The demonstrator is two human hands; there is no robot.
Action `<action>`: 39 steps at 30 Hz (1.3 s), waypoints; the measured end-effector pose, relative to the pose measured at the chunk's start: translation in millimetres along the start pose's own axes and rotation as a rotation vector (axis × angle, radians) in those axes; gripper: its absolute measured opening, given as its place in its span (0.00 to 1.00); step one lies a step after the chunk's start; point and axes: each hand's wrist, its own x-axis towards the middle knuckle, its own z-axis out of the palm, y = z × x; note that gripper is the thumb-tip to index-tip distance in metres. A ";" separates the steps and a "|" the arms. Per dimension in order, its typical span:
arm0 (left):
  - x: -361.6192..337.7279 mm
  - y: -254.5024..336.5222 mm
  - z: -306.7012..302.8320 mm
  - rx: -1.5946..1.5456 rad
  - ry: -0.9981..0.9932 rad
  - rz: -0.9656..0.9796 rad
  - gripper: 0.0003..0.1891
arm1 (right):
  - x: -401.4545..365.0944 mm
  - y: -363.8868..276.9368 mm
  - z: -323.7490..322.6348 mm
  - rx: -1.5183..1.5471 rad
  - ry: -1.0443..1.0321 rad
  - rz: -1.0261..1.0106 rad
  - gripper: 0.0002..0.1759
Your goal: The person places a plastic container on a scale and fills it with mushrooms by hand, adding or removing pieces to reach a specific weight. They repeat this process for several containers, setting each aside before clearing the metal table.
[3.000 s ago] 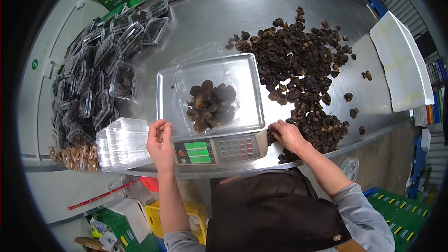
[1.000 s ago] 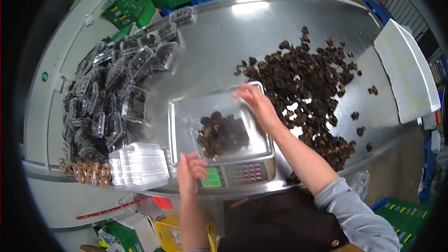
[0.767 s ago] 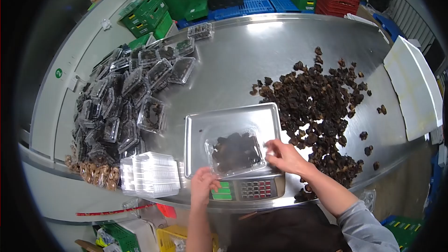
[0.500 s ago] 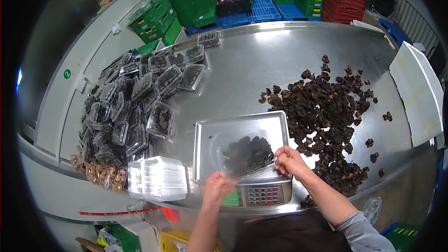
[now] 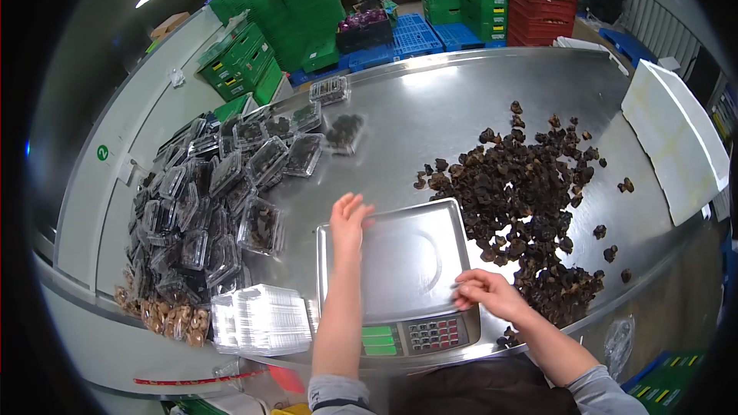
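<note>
A clear plastic box of dark mushrooms (image 5: 344, 132), slightly blurred, is at the far edge of the group of filled boxes (image 5: 265, 160). My left hand (image 5: 350, 219) is apart from it, over the left part of the scale's metal pan (image 5: 384, 261), with its fingers stretched and nothing in them. At the pan's right edge is my right hand (image 5: 488, 293), its fingers loosely bent and apart. Nothing I can make out is in it. The pan holds no box. Below it sits the scale's keypad (image 5: 434, 334).
A heap of dark wood ear mushrooms (image 5: 523, 192) spreads over the steel table (image 5: 400, 127) on the right. Nested clear containers (image 5: 261, 319) stand left of the scale, beside bagged brown mushrooms (image 5: 173, 319). A white foam board (image 5: 676, 142) stands at the right edge.
The filled box has left the scale pan and is now up by the other boxes. My left hand has moved up and let go; my right hand has released the box. The view has shifted slightly.
</note>
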 end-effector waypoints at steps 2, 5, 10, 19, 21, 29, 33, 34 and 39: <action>-29.2 -4.5 -31.1 0.294 0.033 0.197 0.23 | -24.9 1.9 -30.0 -0.081 0.245 -0.041 0.12; -98.1 41.6 -90.8 0.837 0.231 0.381 0.23 | -78.1 16.4 -109.0 -0.215 0.678 -0.129 0.13; -166.9 34.2 -223.7 1.351 0.533 0.334 0.25 | -234.7 52.0 -246.4 -1.017 1.281 0.078 0.17; -151.9 2.3 -278.0 1.477 0.449 0.162 0.17 | -350.6 183.3 -310.3 -1.131 1.112 1.093 0.42; -140.5 2.3 -308.8 1.237 0.283 -0.062 0.12 | -342.7 181.6 -297.0 -1.167 1.092 0.910 0.35; -129.1 -9.6 -375.7 0.475 0.336 -0.236 0.12 | -318.7 133.8 -295.1 -0.865 1.349 0.527 0.16; -148.0 0.8 -325.0 0.831 0.787 0.036 0.19 | -316.6 131.4 -303.8 -0.947 1.424 0.501 0.14; -158.2 11.5 -297.6 1.182 0.930 0.261 0.15 | -315.5 131.1 -308.0 -0.945 1.436 0.511 0.14; -181.3 15.0 -172.5 1.012 0.446 0.576 0.11 | -265.2 66.8 -288.4 -1.004 1.337 -0.022 0.18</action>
